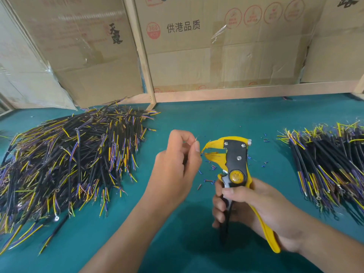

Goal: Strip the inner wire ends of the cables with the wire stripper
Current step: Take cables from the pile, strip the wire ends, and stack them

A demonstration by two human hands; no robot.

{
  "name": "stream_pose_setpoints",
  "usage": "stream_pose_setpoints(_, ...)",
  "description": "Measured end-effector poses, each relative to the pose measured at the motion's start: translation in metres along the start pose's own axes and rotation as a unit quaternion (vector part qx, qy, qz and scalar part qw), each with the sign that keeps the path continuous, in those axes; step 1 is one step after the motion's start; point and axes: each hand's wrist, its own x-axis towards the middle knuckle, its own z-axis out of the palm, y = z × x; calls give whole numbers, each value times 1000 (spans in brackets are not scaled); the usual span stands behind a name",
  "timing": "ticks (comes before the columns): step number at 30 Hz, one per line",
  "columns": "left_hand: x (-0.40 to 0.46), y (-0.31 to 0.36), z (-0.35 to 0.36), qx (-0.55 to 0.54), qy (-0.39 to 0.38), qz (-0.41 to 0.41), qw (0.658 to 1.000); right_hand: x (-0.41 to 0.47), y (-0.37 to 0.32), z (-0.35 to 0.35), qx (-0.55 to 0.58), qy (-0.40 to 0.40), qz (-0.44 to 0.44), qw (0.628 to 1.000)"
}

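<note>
Gripping the stripper (235, 168) by its handles, the right hand (256, 211) holds it upright above the green table (177, 243), its yellow jaws parted and pointing left. The left hand (177, 164) pinches a thin wire (196, 139) between thumb and fingers just beside those jaws. Cable piles lie far left (65, 160) and far right (331, 164); insulation bits (208, 180) litter the table between.

cable pile (65, 164) left on table (177, 243) | second pile (331, 164) right | wire stripper (234, 170) between | cardboard boxes (216, 46) behind
</note>
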Motion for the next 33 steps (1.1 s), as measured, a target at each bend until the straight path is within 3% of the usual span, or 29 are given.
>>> stream_pose_setpoints(6, 0, 1, 0, 13, 7, 6, 1000, -2, -2, 3, 7, -70, 3, 998)
stream_pose_setpoints(19, 1, 0, 4, -34, 23, -19, 999, -5, -6, 6, 29, -71, 0, 997)
stream_pose_setpoints(33, 0, -1, 5, -49, 9, -23, 998, -8, -8, 12, 5, 29, 21, 999)
